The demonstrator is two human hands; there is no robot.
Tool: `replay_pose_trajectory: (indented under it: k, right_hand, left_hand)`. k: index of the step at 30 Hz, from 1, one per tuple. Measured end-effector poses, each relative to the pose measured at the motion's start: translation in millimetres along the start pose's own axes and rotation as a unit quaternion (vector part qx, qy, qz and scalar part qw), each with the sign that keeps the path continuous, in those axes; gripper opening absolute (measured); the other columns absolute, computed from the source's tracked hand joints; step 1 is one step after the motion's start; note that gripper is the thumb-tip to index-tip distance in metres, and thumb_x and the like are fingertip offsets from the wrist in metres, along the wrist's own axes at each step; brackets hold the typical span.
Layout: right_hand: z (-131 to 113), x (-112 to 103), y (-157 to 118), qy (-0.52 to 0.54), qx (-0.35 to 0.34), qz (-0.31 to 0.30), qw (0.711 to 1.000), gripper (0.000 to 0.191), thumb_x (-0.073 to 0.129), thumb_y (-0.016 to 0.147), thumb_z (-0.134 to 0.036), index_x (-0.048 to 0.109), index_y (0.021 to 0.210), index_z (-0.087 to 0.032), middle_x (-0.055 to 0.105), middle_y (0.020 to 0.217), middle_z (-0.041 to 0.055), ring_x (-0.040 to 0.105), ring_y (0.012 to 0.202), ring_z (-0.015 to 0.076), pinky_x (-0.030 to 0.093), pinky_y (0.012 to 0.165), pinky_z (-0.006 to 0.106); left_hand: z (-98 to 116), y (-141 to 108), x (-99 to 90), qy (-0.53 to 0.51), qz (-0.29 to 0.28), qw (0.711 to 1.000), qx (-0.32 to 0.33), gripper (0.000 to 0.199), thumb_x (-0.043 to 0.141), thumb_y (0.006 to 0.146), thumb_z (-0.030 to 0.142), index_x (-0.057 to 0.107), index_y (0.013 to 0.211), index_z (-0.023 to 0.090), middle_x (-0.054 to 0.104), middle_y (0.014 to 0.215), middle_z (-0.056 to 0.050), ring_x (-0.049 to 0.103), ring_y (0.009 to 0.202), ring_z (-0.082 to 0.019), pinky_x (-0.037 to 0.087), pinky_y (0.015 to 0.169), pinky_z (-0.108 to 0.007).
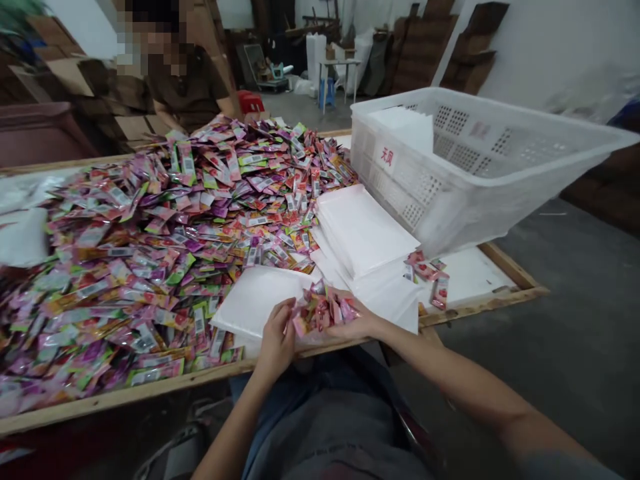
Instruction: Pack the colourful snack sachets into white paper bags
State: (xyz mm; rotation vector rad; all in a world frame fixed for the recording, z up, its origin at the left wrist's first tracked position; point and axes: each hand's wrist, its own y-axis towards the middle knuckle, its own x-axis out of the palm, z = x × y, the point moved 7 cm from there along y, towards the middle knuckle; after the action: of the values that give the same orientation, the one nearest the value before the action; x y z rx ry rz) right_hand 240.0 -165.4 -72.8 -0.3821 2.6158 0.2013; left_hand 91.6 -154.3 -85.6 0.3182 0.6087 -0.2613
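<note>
A bunch of small pink and red snack packets (320,312) is gathered between my two hands at the table's front edge. My right hand (350,321) is wrapped round the bunch from the right. My left hand (279,332) has its fingers curled against the left side of the same bunch. Under and behind the hands lies a flat white mailer bag (260,300). To the right rests a stack of similar white mailer bags (367,230). A large heap of shiny packets (175,240) spreads across the left and middle of the table.
A white perforated plastic crate (425,193) stands at the right, with white sheets or bags (405,127) inside. A few loose packets (439,288) lie near the right corner. The table has a raised wooden edge (150,388). A co-worker (190,87) is across the heap.
</note>
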Motion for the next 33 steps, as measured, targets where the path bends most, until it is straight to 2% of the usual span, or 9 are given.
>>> replay_pose_trajectory:
  k: [5,8,11,14,17,20,24,29,33]
  right_hand:
    - [18,21,3,-0.207,0.09,-0.064,0.972,0.055,0.062,0.057,-0.02,0.049,0.11,-0.014,0.062,0.09,0.007,0.059,0.079,0.0231,0.047,0.07,0.033]
    - [15,37,1,-0.317,0.027,-0.128,0.939,0.071,0.06,0.061,-0.023,0.037,0.127,-0.007,0.054,0.114,0.0187,0.053,0.097,0.0292,0.043,0.082,0.04]
    - [11,46,5,-0.348,-0.031,-0.176,0.92,0.077,0.061,0.063,-0.027,0.033,0.131,-0.006,0.051,0.118,0.0205,0.05,0.102,0.0304,0.041,0.086,0.042]
    - [17,40,19,-0.344,0.019,-0.188,0.92,0.058,0.06,0.064,-0.027,0.049,0.119,-0.012,0.061,0.101,0.0137,0.057,0.088,0.0266,0.044,0.076,0.037]
    - [29,39,32,-0.287,0.129,-0.213,0.925,0.026,0.06,0.062,-0.029,0.062,0.086,-0.02,0.064,0.077,0.0029,0.059,0.072,0.0211,0.045,0.062,0.029]
    - [35,44,38,-0.297,0.171,-0.18,0.922,0.031,0.063,0.06,-0.032,0.061,0.088,-0.018,0.064,0.079,0.0041,0.06,0.073,0.022,0.045,0.062,0.03]
    - [33,48,34,-0.354,0.115,-0.129,0.919,0.045,0.066,0.057,-0.029,0.056,0.097,-0.01,0.06,0.094,0.0156,0.057,0.086,0.0289,0.046,0.072,0.037]
    - [25,34,33,-0.161,0.036,-0.067,0.984,0.036,0.064,0.062,-0.028,0.052,0.095,-0.018,0.06,0.09,0.0037,0.057,0.08,0.0182,0.046,0.073,0.03]
    - [26,38,40,-0.2,0.078,-0.029,0.976,0.02,0.057,0.066,-0.022,0.054,0.086,-0.02,0.061,0.086,0.0027,0.057,0.082,0.0184,0.046,0.072,0.029]
  left_hand:
    - [-3,2,3.7,-0.043,0.024,0.998,-0.033,0.027,0.033,0.088,0.026,0.051,0.069,0.018,0.056,0.109,-0.01,0.052,0.106,-0.017,0.043,0.092,-0.032]
    - [-5,3,10.9,-0.042,0.016,0.999,-0.02,0.023,0.033,0.088,0.023,0.051,0.076,0.017,0.055,0.111,-0.011,0.051,0.108,-0.017,0.041,0.096,-0.034]
    - [-3,3,13.0,-0.037,0.004,0.999,0.001,0.021,0.033,0.088,0.021,0.053,0.084,0.016,0.054,0.116,-0.012,0.05,0.112,-0.016,0.04,0.098,-0.033]
    - [2,3,10.6,-0.009,-0.003,0.999,0.038,0.02,0.033,0.089,0.019,0.052,0.093,0.016,0.051,0.124,-0.012,0.046,0.118,-0.016,0.038,0.101,-0.035]
    - [8,5,13.9,0.043,-0.045,0.995,0.083,0.02,0.032,0.088,0.015,0.052,0.086,0.016,0.047,0.13,-0.013,0.039,0.125,-0.018,0.03,0.106,-0.043]
    - [11,13,15.6,0.069,-0.045,0.992,0.092,0.021,0.031,0.087,0.012,0.052,0.087,0.016,0.045,0.132,-0.015,0.04,0.124,-0.019,0.034,0.104,-0.043]
    - [13,23,17.5,0.064,-0.025,0.994,0.087,0.023,0.031,0.087,0.014,0.051,0.097,0.015,0.046,0.131,-0.014,0.041,0.124,-0.02,0.038,0.101,-0.04]
    - [0,21,11.0,0.036,-0.028,0.998,0.031,0.029,0.03,0.088,0.019,0.048,0.11,0.013,0.054,0.121,-0.015,0.049,0.116,-0.02,0.043,0.097,-0.038]
    - [-2,17,3.8,0.025,0.011,0.999,0.034,0.027,0.03,0.088,0.018,0.05,0.106,0.015,0.047,0.13,-0.014,0.044,0.121,-0.019,0.041,0.099,-0.037]
